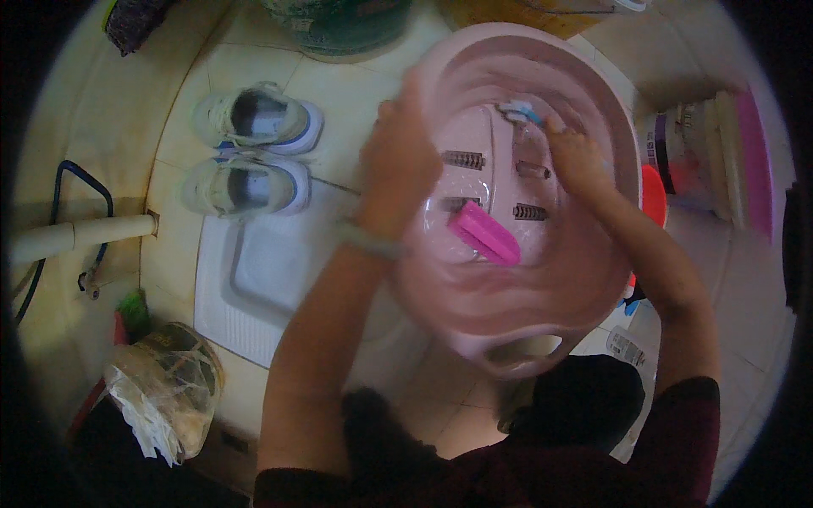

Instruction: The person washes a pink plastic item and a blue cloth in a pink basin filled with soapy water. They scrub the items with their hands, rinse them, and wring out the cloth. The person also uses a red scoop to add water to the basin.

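A pink plastic foot-soaking basin (521,298) is tilted in front of me, its inside wet and turned up to view. On its left rim is my left hand (403,149), gripping the edge; the fingers are blurred. My right hand (579,159) reaches inside and holds the blue handle of a small brush (526,113), whose pale head lies against the basin's floor near the far wall. Several ridged massage rollers (463,160) are set into that floor. A bright pink block (486,233), perhaps a sponge or a brush, lies loose among them.
Left of the basin, a pair of light shoes (254,117) stands beside a squat toilet (267,267). A lined waste bin (168,394) is at lower left, below a wall pipe (82,233). Green (343,28) and yellow (540,16) buckets stand behind; a white tub (689,152) is at right.
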Motion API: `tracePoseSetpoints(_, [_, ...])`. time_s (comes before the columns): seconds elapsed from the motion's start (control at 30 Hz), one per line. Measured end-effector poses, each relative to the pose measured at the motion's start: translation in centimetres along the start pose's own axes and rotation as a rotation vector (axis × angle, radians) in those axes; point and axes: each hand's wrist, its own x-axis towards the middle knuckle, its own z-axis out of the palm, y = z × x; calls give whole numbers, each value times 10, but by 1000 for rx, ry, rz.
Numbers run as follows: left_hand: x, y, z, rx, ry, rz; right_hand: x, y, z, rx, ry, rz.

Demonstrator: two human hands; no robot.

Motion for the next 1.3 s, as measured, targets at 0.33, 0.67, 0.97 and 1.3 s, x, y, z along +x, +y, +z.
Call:
tracePoseSetpoints(0.33, [0,-3,-1,-10,25,15,17,14,8,110,-111,37])
tracePoseSetpoints(0.67, [0,-1,-3,26,27,0,6,8,16,247,-266,269])
tracePoseSetpoints(0.97, [-1,-1,-7,31,-13,-19,16,3,3,320,-399,255])
tracePoseSetpoints(1.3, [1,0,-4,99,-13,-20,11,7,23,392,-251,155])
